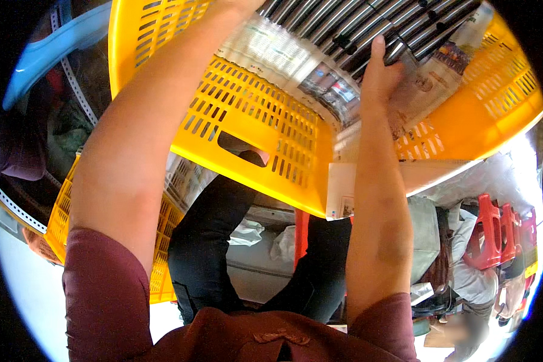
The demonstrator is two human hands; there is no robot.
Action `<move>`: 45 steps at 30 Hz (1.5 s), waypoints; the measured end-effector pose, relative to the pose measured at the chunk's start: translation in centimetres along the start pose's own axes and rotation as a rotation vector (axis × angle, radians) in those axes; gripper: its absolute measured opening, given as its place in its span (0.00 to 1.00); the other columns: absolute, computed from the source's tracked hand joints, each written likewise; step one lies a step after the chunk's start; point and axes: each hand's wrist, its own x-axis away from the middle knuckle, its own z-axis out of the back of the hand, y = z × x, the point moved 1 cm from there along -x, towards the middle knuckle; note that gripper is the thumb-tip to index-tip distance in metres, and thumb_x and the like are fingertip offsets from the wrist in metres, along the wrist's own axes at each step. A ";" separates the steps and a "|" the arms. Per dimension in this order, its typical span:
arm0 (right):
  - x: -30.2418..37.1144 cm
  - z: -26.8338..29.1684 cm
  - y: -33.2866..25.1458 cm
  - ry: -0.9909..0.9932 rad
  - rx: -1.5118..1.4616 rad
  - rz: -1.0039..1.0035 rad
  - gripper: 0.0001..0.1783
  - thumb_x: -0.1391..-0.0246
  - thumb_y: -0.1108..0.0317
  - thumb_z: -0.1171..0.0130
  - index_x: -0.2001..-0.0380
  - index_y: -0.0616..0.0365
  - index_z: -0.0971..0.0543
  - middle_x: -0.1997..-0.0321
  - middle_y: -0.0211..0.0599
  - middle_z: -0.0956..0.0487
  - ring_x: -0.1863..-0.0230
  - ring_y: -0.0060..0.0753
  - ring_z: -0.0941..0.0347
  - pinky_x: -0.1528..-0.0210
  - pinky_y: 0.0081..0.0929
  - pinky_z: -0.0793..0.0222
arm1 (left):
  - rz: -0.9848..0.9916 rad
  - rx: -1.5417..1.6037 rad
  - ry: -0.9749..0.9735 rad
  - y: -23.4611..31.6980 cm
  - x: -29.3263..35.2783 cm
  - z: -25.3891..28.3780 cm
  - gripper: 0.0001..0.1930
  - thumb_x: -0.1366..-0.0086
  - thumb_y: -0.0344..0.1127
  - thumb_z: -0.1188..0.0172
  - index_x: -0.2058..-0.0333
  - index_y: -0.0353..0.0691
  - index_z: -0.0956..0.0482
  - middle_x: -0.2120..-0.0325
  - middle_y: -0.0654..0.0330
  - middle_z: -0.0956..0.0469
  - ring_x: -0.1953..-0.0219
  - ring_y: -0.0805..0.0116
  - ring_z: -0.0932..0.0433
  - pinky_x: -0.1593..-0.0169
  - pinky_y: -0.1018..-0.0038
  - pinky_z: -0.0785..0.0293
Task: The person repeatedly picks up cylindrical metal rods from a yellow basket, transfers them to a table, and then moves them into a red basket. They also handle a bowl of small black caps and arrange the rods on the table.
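A yellow plastic basket [265, 175] with slotted walls stands tilted before me, lined with newspaper [271, 45]. Shiny metal rods [368, 27] with black fittings lie side by side in it on the paper. My right hand [381, 75] is inside the basket at the near ends of the rods. Its thumb points up, apart from the other fingers, which are partly blurred; I see nothing held in it. My left hand [241, 5] reaches over the basket's left side to the rods' far left, its fingers cut off by the upper edge.
My legs [208, 241] are under the basket. Another yellow basket [60, 211] sits low at left, near a perforated metal upright [75, 84] and a blue plastic rim [60, 45]. Red stools [489, 232] stand at right, and a person [473, 283] is beyond them.
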 end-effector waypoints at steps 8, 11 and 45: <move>0.5 0.2 -0.2 0.015 0.003 -0.099 0.41 0.46 0.41 0.39 0.54 0.78 0.28 0.52 0.61 0.23 0.52 0.52 0.26 0.47 0.41 0.33 | -0.097 -0.162 -0.201 3.0 -1.0 3.3 0.10 0.45 0.31 0.45 0.77 0.32 0.18 0.76 0.43 0.20 0.72 0.47 0.19 0.66 0.56 0.24; 0.2 0.1 -1.2 -0.003 0.118 -0.213 0.34 0.46 0.47 0.37 0.54 0.72 0.26 0.53 0.58 0.20 0.51 0.53 0.23 0.47 0.39 0.31 | -0.022 -0.081 -0.174 2.0 -1.5 3.0 0.10 0.46 0.32 0.45 0.76 0.32 0.17 0.77 0.43 0.20 0.73 0.47 0.19 0.68 0.56 0.24; 0.8 -0.1 -1.4 -0.033 0.095 -0.168 0.37 0.42 0.41 0.47 0.53 0.73 0.27 0.52 0.59 0.22 0.49 0.54 0.26 0.45 0.42 0.34 | 0.192 0.101 -0.229 1.6 -2.1 3.2 0.22 0.37 0.44 0.43 0.56 0.27 0.21 0.64 0.36 0.20 0.61 0.44 0.20 0.56 0.56 0.25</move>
